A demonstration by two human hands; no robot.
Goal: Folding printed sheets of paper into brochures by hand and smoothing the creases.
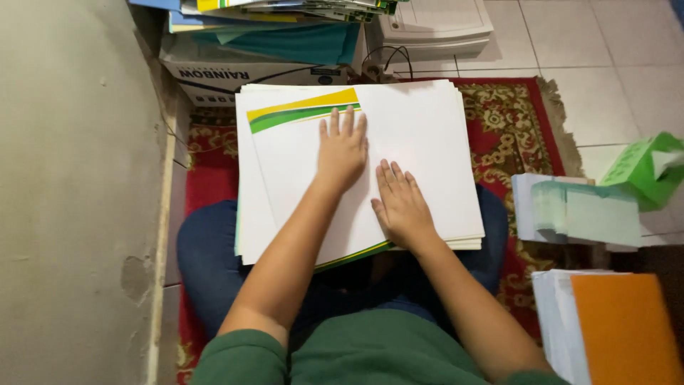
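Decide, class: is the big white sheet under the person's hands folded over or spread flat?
Folded over: the top sheet shows a straight vertical edge mid-stack, left hand and right hand pressing it.

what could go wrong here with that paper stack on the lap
1. The stack of white sheets rests on the person's knees, not on a flat surface, and its edges are already fanned; it could slide onto the red patterned rug.
2. Both the left hand and right hand press flat near the middle, so the outer corners sit free and may bend or slip.
3. The piles at the right, including the orange folder, lie close and could get mixed in.
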